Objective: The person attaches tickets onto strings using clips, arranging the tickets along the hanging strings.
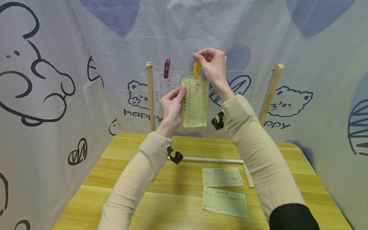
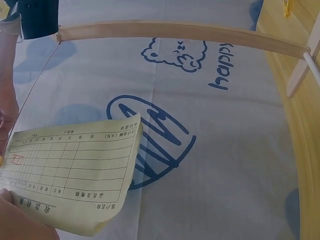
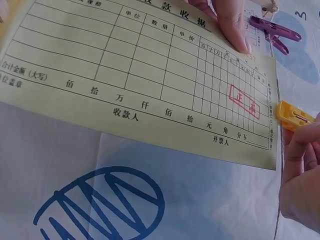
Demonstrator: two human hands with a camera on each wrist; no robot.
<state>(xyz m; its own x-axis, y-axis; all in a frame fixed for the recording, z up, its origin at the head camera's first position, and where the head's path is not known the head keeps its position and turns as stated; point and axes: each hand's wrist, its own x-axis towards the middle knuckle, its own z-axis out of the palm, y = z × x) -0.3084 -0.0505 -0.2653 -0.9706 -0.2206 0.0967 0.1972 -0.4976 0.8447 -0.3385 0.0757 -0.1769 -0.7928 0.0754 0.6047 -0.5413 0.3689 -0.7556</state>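
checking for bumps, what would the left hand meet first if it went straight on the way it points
The left hand, past the pale green paper receipt it pinches, would probably meet the yellow plastic clothespin first, though depth is unclear.

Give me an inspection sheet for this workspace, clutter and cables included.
Surface: yellow wood-grain table bearing two pale green paper forms.
Job's things: tan string between wooden posts; white paper sheet under a purple plastic clothespin; pale green paper slip at the string.
Clutter: small yellow object, partly cut off.
Hands: left hand pinches the slip's left edge; right hand pinches a yellow plastic clothespin at the slip's top.
Cables: nothing seen.
Surroundings: white fabric backdrop with blue drawings.
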